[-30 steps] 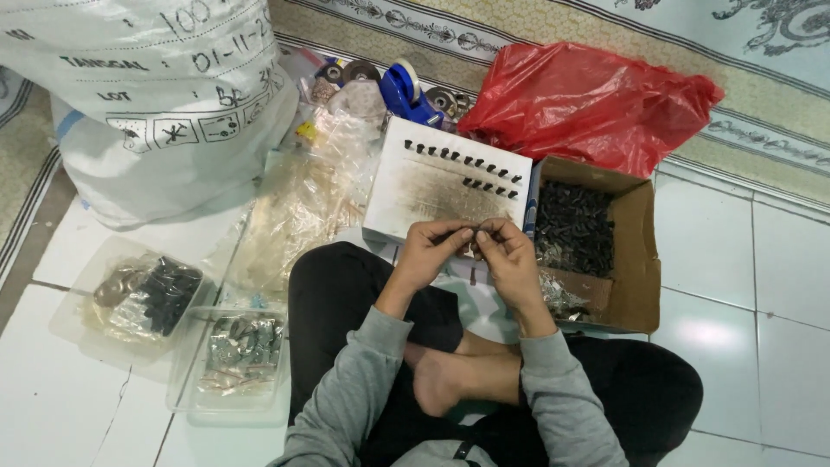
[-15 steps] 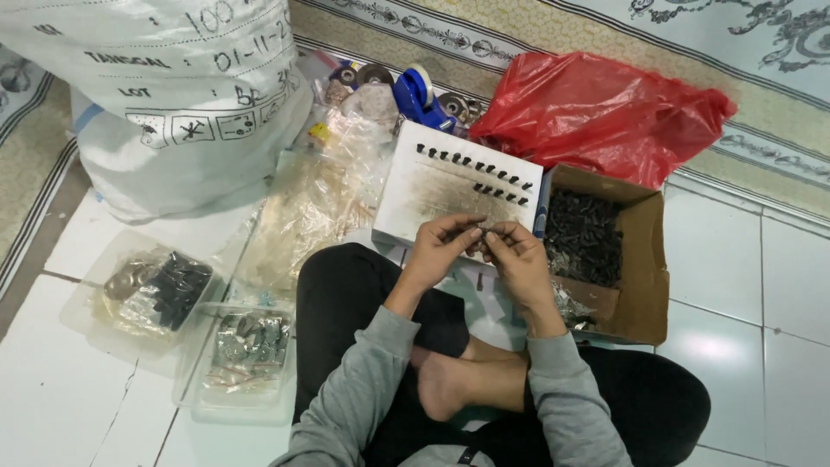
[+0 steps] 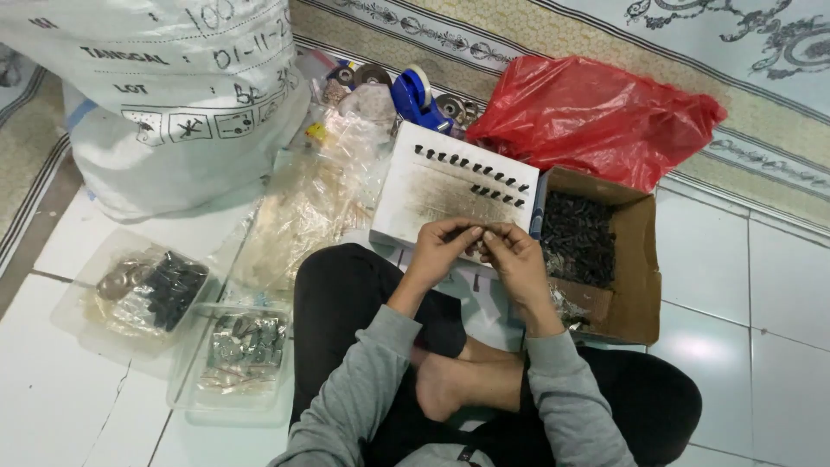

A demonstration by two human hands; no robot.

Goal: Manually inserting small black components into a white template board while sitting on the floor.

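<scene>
Pinching perhaps one small dark part (image 3: 481,232) between both hands (image 3: 484,251), fingertips together over the white board (image 3: 432,203).

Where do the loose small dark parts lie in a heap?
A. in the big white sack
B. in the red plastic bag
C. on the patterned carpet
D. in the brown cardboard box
D: the small dark parts fill the open brown cardboard box, beside the right hand.

Red plastic bag (image 3: 596,117); brown carton (image 3: 635,259); blue tape dispenser (image 3: 417,97).
</scene>
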